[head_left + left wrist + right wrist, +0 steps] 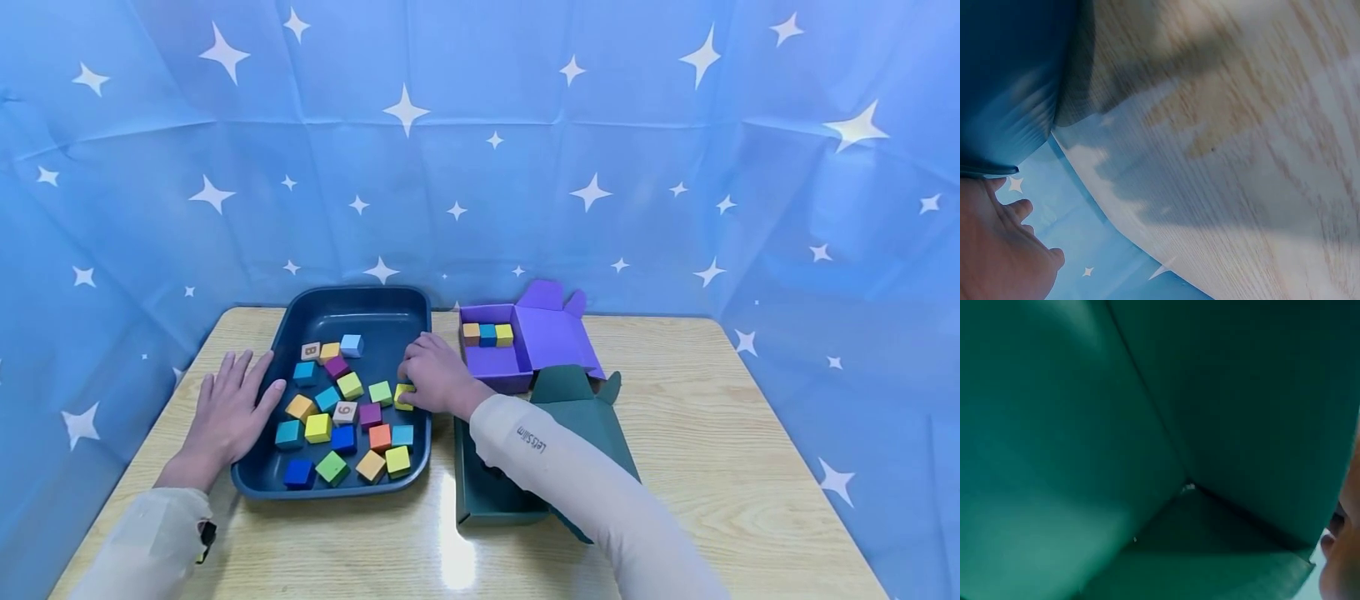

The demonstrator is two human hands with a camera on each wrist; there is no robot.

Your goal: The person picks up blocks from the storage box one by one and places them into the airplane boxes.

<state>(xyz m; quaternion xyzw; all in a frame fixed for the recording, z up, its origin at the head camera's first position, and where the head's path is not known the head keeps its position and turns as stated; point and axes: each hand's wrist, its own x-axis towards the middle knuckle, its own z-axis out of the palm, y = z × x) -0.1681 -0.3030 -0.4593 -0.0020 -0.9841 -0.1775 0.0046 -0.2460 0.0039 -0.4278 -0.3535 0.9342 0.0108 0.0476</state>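
The right hand [438, 375] reaches over the right rim of the tray, its fingers bent and set narrow, with the thumb against the near part of a small bright yellow cube [402, 388]; it appears to pinch this cube, which is inside the tray, close to the right wall, and partly hidden by the hand; the left hand [232, 408] lies at the opposite rim, its fingers spread wide and holding nothing, the thumb reaching the tray's edge.

Just left of the pinched cube is a light green cube [380, 392]; a dark magenta cube [371, 415] lies nearer the person, and a teal cube [402, 435] sits by the right wall; around these lie many loose cubes in blue, orange, green and yellow, along with a pale wooden cube marked B [311, 352] and a light blue cube [352, 346] toward the far end; all rest in the deep navy rectangular tray with rounded corners [322, 315].

To the right of the tray, an open purple cardboard box [491, 362] holds a row of three cubes along its far side: orange [471, 334], blue [487, 336] and yellow [504, 335]; nearer the person stands an open dark green cardboard box [498, 512], partly covered by the right sleeve [570, 467]; its inner corner fills most of the right wrist view; everything stands on a light wood-grain table [712, 467], before a blue cloth with white stars [480, 83].
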